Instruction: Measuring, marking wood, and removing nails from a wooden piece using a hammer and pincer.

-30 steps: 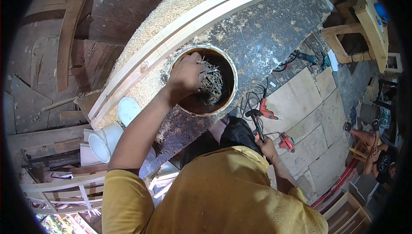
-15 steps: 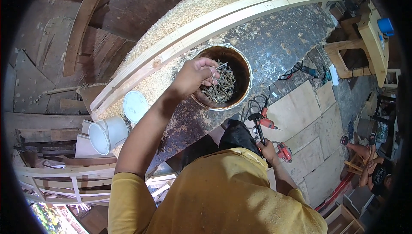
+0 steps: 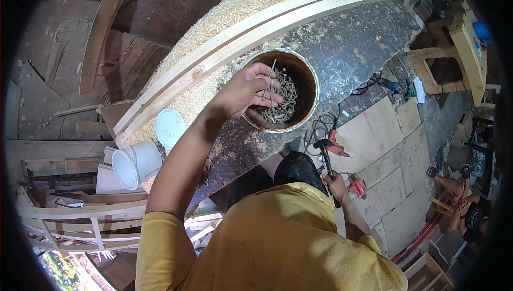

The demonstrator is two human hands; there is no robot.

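Note:
My left hand [image 3: 241, 93] is over a round, rusty-walled bucket [image 3: 316, 91], its fingers bent and a nail [image 3: 273, 68] pinched between them. The nail points up, away from my palm. Many loose nails [image 3: 286, 103] lie jumbled at the bottom of the bucket, partly hidden by my fingers. Down at my right side, my right hand [image 3: 336, 186] is wrapped around the handle of a hammer [image 3: 327, 162]. Its dark head is uppermost, beside my knee.
Curved pale wooden beams [image 3: 256, 26] run behind the bucket, along wood shavings [image 3: 208, 24] on the dark worktop [image 3: 352, 50]. A white tub [image 3: 144, 163] and a round white lid [image 3: 171, 128] are at left. Red power tools [image 3: 336, 147] with cords lie right. Another person [image 3: 473, 216] sits far right.
The nail in my left hand has swung from slanting right to nearly upright, and my fingers have spread a little. The hammer stays in my right hand; the view has shifted slightly.

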